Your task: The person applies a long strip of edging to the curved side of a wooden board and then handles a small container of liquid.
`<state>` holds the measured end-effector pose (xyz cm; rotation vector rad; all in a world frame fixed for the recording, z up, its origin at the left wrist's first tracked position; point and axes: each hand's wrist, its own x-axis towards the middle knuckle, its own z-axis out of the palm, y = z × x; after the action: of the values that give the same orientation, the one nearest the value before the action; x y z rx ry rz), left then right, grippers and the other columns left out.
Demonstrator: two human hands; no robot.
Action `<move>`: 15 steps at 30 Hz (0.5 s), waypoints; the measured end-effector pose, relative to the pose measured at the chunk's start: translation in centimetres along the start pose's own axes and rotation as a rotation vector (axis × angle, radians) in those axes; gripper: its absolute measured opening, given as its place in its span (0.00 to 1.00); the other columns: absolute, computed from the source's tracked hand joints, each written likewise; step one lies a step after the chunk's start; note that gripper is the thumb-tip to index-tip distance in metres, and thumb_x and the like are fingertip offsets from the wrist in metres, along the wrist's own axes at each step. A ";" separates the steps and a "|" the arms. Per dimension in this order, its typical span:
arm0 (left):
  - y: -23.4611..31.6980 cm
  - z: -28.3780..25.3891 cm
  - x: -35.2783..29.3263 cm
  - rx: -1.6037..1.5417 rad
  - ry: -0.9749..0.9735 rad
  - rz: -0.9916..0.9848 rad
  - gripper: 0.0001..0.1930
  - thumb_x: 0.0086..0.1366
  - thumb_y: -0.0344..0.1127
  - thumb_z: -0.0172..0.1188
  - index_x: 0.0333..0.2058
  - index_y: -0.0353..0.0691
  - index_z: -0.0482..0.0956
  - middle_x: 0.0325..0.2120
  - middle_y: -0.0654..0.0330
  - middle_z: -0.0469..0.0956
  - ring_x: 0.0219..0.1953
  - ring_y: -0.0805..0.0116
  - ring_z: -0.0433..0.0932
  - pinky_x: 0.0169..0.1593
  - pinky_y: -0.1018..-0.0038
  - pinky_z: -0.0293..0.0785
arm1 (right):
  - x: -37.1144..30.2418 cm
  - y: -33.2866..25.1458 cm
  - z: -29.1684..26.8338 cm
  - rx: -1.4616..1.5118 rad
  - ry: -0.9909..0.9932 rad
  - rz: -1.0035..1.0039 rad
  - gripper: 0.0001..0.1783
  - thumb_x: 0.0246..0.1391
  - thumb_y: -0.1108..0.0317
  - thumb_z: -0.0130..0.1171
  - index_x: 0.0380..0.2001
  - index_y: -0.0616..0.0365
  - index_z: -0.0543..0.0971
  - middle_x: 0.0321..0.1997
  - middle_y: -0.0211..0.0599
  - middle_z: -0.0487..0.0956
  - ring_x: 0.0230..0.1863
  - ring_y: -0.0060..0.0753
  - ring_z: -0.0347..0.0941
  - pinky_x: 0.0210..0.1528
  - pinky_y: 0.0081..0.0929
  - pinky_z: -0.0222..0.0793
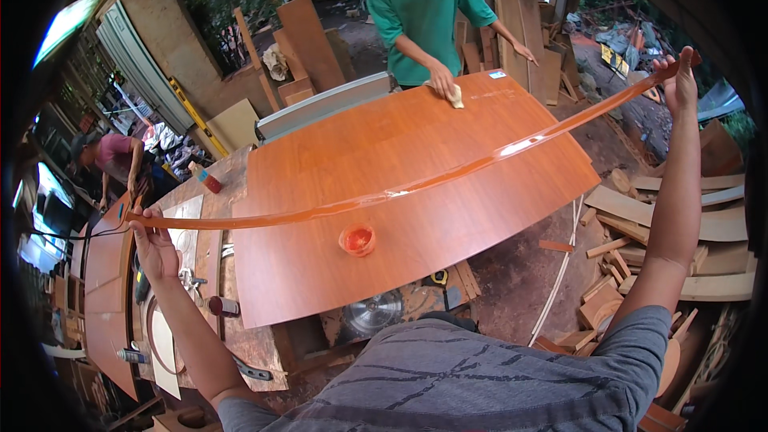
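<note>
Both my arms are spread wide, holding up a long, thin, glossy orange-brown strip (448,170) by its two ends. My left hand (156,248) pinches the left end between thumb and fingers. At the far right my right hand (680,84) grips the other, higher end. Beneath the strip lies a large reddish-brown wood panel (320,288). A small tub of orange-red paste (357,240) rests on that panel. Across from me a person in a green shirt (428,16) presses a pale cloth (456,97) on the panel's far edge.
Below the panel are a round saw blade (374,312) and a tape measure (437,278). A red-filled bottle (206,178) stands at the left. Wood offcuts (624,248) are heaped on the right. Another person (112,160) bends over at far left.
</note>
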<state>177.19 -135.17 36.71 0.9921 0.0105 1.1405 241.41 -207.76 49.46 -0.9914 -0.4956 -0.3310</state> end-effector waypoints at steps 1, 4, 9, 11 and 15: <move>0.1 0.2 0.0 -0.017 -0.016 -0.006 0.18 0.63 0.40 0.57 0.48 0.35 0.70 0.39 0.58 0.74 0.44 0.68 0.75 0.53 0.76 0.76 | 0.1 0.1 0.0 0.000 -0.004 0.000 0.32 0.38 0.43 0.68 0.36 0.51 0.66 0.26 0.28 0.67 0.29 0.29 0.67 0.46 0.38 0.71; 0.4 0.0 0.0 -0.025 -0.020 -0.008 0.18 0.63 0.40 0.56 0.48 0.35 0.70 0.39 0.57 0.74 0.44 0.67 0.75 0.53 0.76 0.76 | 0.3 0.3 0.0 0.009 -0.010 0.008 0.32 0.38 0.43 0.68 0.37 0.51 0.66 0.26 0.27 0.67 0.29 0.28 0.67 0.48 0.39 0.71; 0.7 0.2 -0.3 -0.013 -0.028 -0.003 0.18 0.63 0.40 0.56 0.48 0.35 0.70 0.39 0.57 0.74 0.44 0.67 0.75 0.53 0.76 0.75 | 0.2 0.6 0.1 0.018 -0.007 0.013 0.31 0.39 0.43 0.67 0.37 0.51 0.66 0.25 0.27 0.67 0.28 0.27 0.67 0.50 0.40 0.70; 0.6 0.2 -0.3 -0.016 -0.035 -0.005 0.18 0.63 0.40 0.56 0.48 0.35 0.70 0.39 0.58 0.74 0.44 0.68 0.75 0.53 0.76 0.75 | 0.2 0.6 -0.1 0.020 -0.018 0.014 0.31 0.39 0.43 0.67 0.37 0.51 0.66 0.26 0.27 0.67 0.29 0.27 0.67 0.50 0.40 0.70; 0.3 0.3 -0.2 -0.005 -0.021 -0.005 0.18 0.63 0.40 0.57 0.48 0.36 0.70 0.39 0.58 0.74 0.44 0.68 0.75 0.53 0.76 0.75 | 0.1 0.5 -0.1 0.023 -0.013 0.012 0.30 0.39 0.43 0.67 0.36 0.51 0.66 0.26 0.27 0.67 0.29 0.27 0.66 0.50 0.40 0.70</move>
<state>177.05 -135.45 36.99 0.9987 -0.0064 1.1253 241.81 -207.61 49.08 -0.9739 -0.5039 -0.3079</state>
